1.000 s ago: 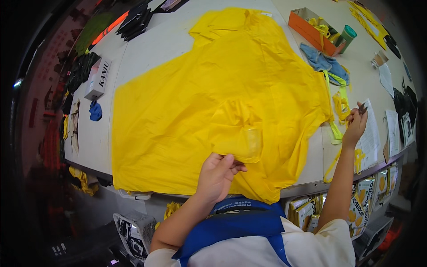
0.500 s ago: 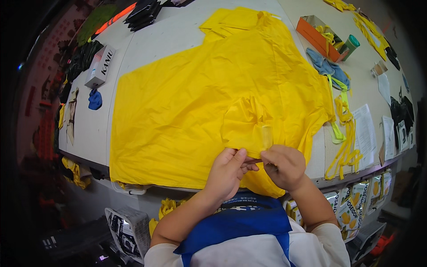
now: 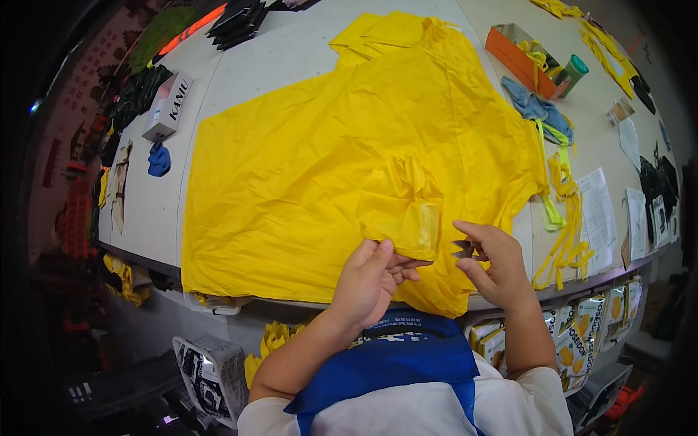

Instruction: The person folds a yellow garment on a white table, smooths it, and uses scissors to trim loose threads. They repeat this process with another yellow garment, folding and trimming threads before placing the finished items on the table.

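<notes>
A large yellow raincoat (image 3: 305, 182) lies spread over the table, its sleeve end (image 3: 396, 211) gathered toward me. My left hand (image 3: 371, 280) pinches the lower edge of that sleeve end between thumb and fingers. Along the sleeve end's right side runs a pale, shiny strip (image 3: 428, 224). To the right of it, apart from the cloth, my right hand (image 3: 498, 263) holds small thread snips (image 3: 462, 249), their dark blades pointing left toward the sleeve. Its thumb and index finger are spread around the snips, whose handle is hidden in the hand.
An orange box (image 3: 516, 62) with yellow strips stands at the far right beside a green cylinder (image 3: 574, 69). Yellow straps (image 3: 563, 247) and paper sheets (image 3: 598, 211) lie right. A white box (image 3: 167, 107) and blue cloth (image 3: 158, 160) lie left. The table's front edge (image 3: 145, 260) is near me.
My right hand has moved right, off the sleeve's edge, and its thumb and index finger have spread, baring the snips' blades. My left hand keeps its pinch on the sleeve, nearly in place.
</notes>
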Demonstrator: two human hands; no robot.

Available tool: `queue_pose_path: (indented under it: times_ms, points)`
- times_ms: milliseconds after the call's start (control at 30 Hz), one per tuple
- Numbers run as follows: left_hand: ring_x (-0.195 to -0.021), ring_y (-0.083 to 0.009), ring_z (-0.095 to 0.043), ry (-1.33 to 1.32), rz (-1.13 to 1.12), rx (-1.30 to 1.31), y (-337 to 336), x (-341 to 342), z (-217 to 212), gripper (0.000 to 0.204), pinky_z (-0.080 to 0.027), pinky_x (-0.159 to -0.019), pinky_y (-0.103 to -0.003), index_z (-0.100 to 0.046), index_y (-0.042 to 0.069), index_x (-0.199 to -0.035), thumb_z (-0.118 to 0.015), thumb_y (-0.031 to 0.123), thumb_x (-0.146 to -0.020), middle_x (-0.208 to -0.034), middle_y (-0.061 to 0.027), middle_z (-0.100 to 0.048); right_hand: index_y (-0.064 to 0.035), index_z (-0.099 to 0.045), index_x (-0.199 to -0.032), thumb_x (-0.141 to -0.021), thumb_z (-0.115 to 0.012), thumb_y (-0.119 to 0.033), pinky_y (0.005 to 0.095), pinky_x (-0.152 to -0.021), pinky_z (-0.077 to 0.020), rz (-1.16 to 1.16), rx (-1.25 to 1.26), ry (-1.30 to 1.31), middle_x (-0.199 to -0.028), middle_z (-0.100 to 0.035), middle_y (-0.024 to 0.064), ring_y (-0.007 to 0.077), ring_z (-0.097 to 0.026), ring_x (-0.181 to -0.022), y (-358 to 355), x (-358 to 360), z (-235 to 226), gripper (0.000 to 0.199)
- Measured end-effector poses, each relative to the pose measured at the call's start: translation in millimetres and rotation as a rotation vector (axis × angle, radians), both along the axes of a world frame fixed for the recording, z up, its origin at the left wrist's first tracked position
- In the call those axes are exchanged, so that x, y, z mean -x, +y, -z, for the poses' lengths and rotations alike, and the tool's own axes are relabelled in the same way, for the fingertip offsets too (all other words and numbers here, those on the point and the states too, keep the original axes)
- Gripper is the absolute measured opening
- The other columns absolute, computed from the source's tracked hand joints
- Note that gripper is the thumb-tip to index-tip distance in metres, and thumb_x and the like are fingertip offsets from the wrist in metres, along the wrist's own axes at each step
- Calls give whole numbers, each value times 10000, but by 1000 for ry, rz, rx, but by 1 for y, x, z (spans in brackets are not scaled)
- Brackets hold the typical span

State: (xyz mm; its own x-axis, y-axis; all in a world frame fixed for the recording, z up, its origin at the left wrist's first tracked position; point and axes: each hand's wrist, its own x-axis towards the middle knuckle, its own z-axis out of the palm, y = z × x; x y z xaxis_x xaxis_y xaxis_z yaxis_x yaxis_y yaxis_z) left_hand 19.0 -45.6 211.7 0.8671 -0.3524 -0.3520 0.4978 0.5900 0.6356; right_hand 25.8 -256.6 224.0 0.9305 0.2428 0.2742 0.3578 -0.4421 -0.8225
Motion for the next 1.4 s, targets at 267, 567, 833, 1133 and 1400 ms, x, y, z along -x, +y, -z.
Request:
queue_pose_path:
  times_ms: [267, 567, 833, 1133, 1400]
  points:
    - [-986, -264, -605, 14, -14, 20, -5, 3, -1, 316, -474, -767, -339, -422, 10, -1216, -344, 231, -1003, -1140, -179, -596, -44, -644, -891, -675, -789, -165, 302, -592, -485, -50, 3, -100, -767, -637, 95, 230, -626, -691, -8, -2, 6, 287]
    - [-966, -236, -590, -25, -9, -15, -7, 6, 0, 329, -464, -794, -354, -406, 19, -1244, -367, 234, -998, -1154, -167, -587, -76, -657, -860, -679, -772, -181, 328, -575, -437, -1, 23, -192, -728, -632, 49, 219, -605, -662, -1, -2, 3, 239]
    - [-977, -212, -577, -121, 15, -106, -8, 8, 7, 324, -458, -810, -348, -411, 19, -1245, -365, 223, -997, -1179, -137, -569, -83, -661, -860, -674, -770, -209, 323, -559, -412, -5, 253, -322, -721, -625, 37, 209, -587, -635, 8, -2, -12, 250]
    - [-976, -204, -574, -137, 22, -107, -7, 6, 3, 327, -451, -829, -335, -420, 11, -1242, -397, 214, -987, -1168, -127, -570, -72, -667, -871, -695, -769, -131, 275, -524, -411, 76, -248, 127, -731, -615, 64, 201, -588, -628, 9, 2, 5, 212]
    - [-872, -138, -576, -130, 21, -161, -9, 8, 6, 228, -452, -827, -270, -577, -21, -1074, -532, 158, -941, -973, -77, -624, -53, -670, -924, -670, -723, 0, 273, -514, -456, -57, -70, -172, -731, -603, 80, 192, -600, -618, 21, -1, -2, 264]
